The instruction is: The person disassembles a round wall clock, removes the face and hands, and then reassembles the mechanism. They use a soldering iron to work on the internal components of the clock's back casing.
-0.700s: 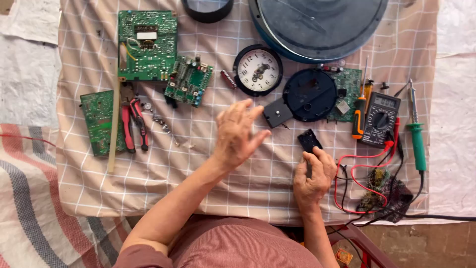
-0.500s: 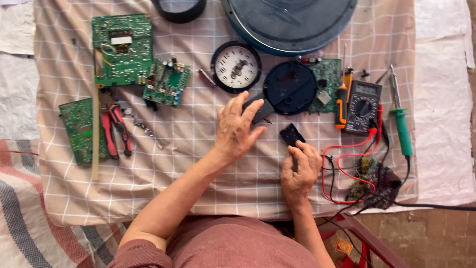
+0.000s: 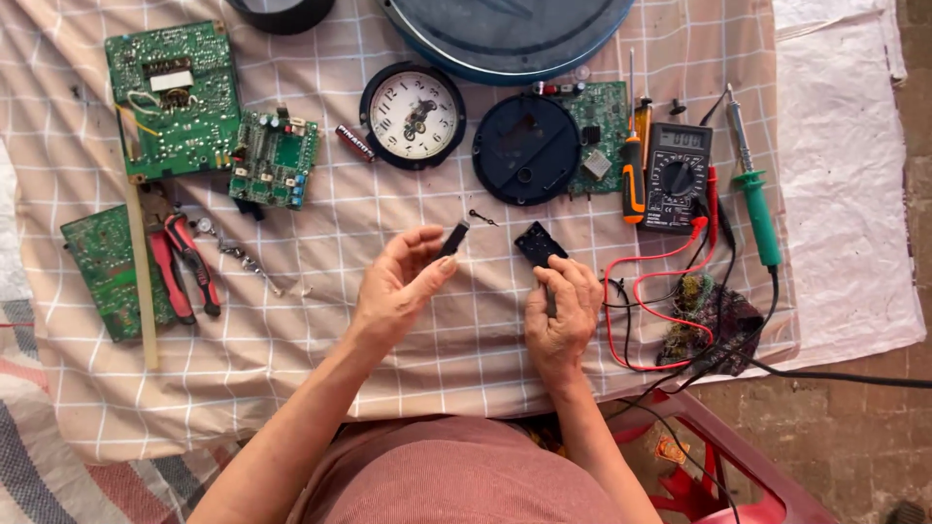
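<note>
My left hand [image 3: 398, 286] is raised over the checked cloth [image 3: 320, 340] and pinches a small black plastic piece [image 3: 452, 238] between thumb and fingertips. My right hand [image 3: 563, 311] grips a small black square clock module [image 3: 539, 245] that sticks out above its fingers. Just beyond both hands lie a round clock face [image 3: 413, 114] with a black rim and a round dark blue back cover [image 3: 525, 147]. A tiny clock hand [image 3: 481, 216] lies on the cloth between them.
Green circuit boards [image 3: 175, 92] and red pliers [image 3: 184, 262] lie at left. A multimeter [image 3: 677, 175] with red leads, an orange screwdriver [image 3: 632, 175] and a green soldering iron [image 3: 755, 199] lie at right. A large blue round lid [image 3: 505, 34] sits at the top edge.
My left hand has lifted off the cloth with the small black piece pinched in it. My right hand still holds the black module.
</note>
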